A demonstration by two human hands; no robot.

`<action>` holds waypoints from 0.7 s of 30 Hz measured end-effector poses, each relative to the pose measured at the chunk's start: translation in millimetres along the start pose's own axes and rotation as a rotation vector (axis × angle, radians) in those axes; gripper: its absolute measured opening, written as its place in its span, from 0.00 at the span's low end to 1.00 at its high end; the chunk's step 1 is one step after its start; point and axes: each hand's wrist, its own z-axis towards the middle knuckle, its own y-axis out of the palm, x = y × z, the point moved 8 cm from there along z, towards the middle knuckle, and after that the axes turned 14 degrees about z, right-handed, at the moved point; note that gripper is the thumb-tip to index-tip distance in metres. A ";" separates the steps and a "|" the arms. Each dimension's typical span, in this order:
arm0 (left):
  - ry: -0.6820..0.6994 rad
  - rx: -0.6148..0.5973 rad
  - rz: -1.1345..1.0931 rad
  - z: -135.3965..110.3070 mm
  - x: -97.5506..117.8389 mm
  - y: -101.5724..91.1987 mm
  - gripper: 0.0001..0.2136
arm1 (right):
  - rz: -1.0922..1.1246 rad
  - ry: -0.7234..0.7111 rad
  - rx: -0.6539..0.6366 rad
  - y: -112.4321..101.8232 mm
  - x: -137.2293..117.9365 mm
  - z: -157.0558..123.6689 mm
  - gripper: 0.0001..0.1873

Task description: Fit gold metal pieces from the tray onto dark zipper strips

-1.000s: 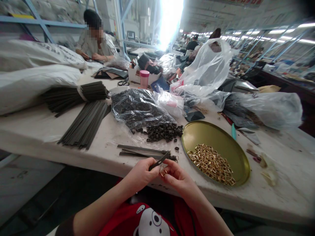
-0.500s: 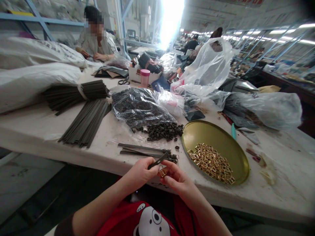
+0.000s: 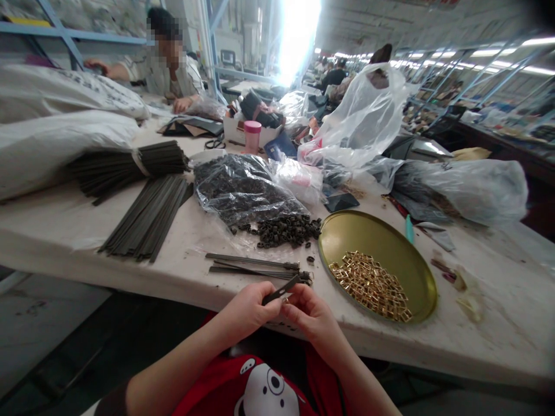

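Observation:
A dark flat strap with a small slot is pinched in my left hand, its end pointing up and right. My right hand meets it at the strap's end, fingers closed on a small gold buckle that they mostly cover. Whether the strap passes through the buckle is hidden. Just beyond my hands lie several straps with buckles. Behind those is a pile of small dark loops. To the right, a round gold tray holds a heap of gold buckles.
Loose dark strips and a tied bundle lie on the left. A plastic bag of loops, a pink-lidded jar and clear bags stand farther back. Across the table sits a co-worker.
My right fingers have closed in around the buckle, which showed clearly before and is now mostly covered. The co-worker has stretched one arm out to the side.

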 end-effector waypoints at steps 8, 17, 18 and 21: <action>0.019 -0.033 -0.243 -5.4 5.3 -0.5 0.16 | 0.051 -0.037 0.098 -13.0 3.2 -0.3 0.15; -0.007 -0.066 -0.184 -22.9 -10.8 -4.6 0.16 | 0.323 -0.056 0.211 -16.7 -0.3 -3.8 0.16; 0.003 -0.072 -0.162 -24.8 -10.0 -4.1 0.16 | 0.357 -0.036 0.209 -15.5 1.2 -4.1 0.16; 0.027 -0.064 -0.083 -28.3 -5.4 -5.0 0.16 | 0.414 0.003 0.193 -12.5 2.9 -6.7 0.17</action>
